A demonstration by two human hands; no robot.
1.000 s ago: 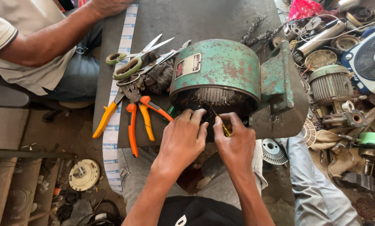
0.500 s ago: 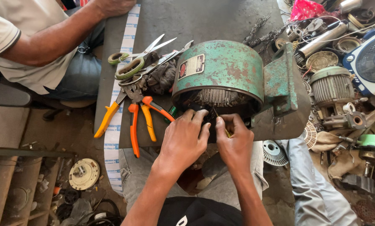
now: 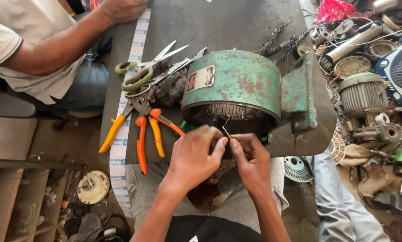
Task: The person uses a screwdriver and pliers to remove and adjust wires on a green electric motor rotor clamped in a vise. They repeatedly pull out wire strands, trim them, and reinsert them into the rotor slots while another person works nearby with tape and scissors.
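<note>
My motor, a worn green housing, lay on its side on the bench with its open end facing me. Inside that opening I could see the dark ring of windings, packed close all the way round; how many coils there were I could not tell. My left hand sat at the lower rim of the opening with the fingers curled and the thumb against the forefinger, closed loosely, though I could not see anything in it. My right hand was pinched tight on a thin yellowish wire that ran up from my fingertips to the windings. The two hands were touching each other just below the rim.

Left of the motor lay the tools, all in a heap. I counted two pliers with orange handles, their grips fanned out toward me, one pair of scissors with green loops, and one dark rag bunched against the housing. A white printed strip ran down the bench's left edge.

One other person sat at the far left, a forearm stretched along the bench top.

On the floor to my right I made out a ribbed grey motor body and a blue fan among much scrap.
</note>
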